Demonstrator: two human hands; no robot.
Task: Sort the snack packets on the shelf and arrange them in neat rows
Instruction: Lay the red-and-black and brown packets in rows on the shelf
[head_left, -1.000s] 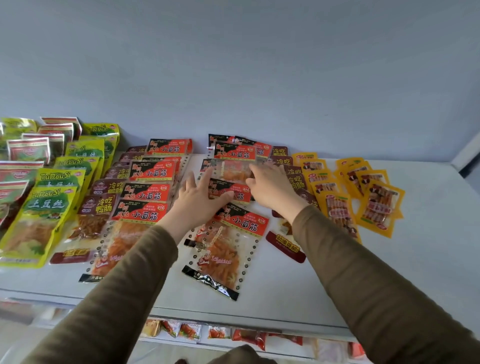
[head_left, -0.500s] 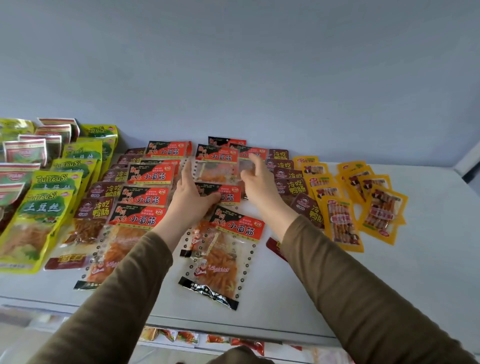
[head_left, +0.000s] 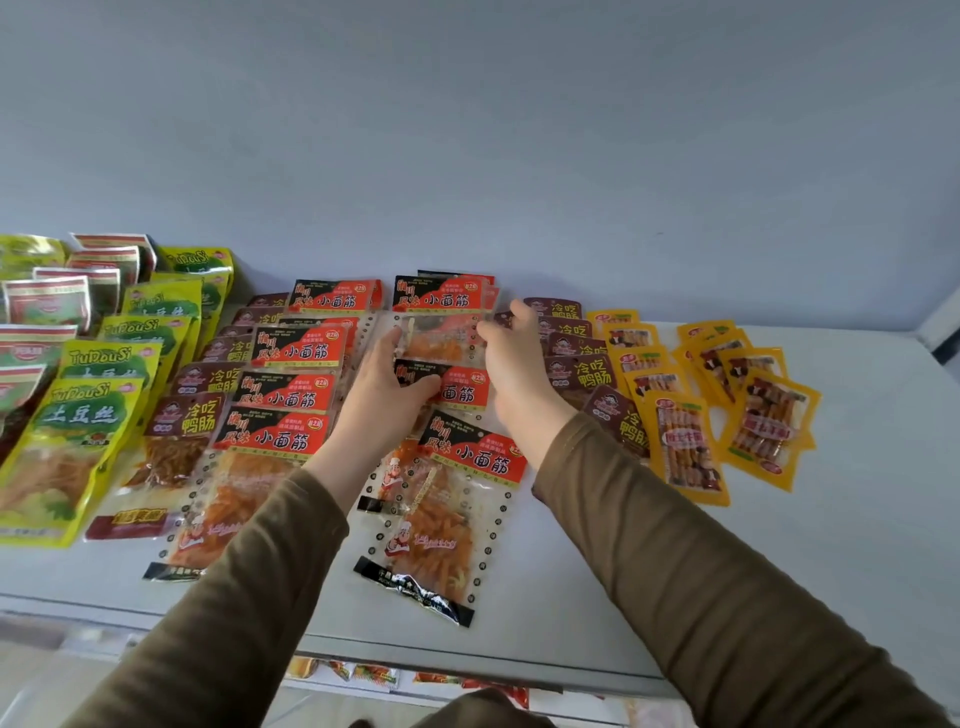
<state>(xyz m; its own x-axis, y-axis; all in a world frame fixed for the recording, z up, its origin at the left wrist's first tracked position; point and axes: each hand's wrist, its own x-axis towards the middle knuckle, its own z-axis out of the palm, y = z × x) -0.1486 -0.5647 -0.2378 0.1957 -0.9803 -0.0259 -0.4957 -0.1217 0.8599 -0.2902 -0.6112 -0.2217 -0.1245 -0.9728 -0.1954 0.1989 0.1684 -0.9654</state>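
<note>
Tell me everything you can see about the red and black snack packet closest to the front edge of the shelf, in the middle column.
The front packet is a flat, glossy plastic pouch with a red and black header bearing white Chinese characters, a clear window showing orange strips, dotted side margins, a small chef figure and a black bottom strip. It lies face up on the white shelf, tilted with its bottom toward the right. Its top tucks under the next packet in the column. Neither hand touches it.

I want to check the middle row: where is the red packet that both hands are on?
In the head view, the red packet sits at the back of the middle row, between the left hand and right hand, left of the brown packets.
</note>
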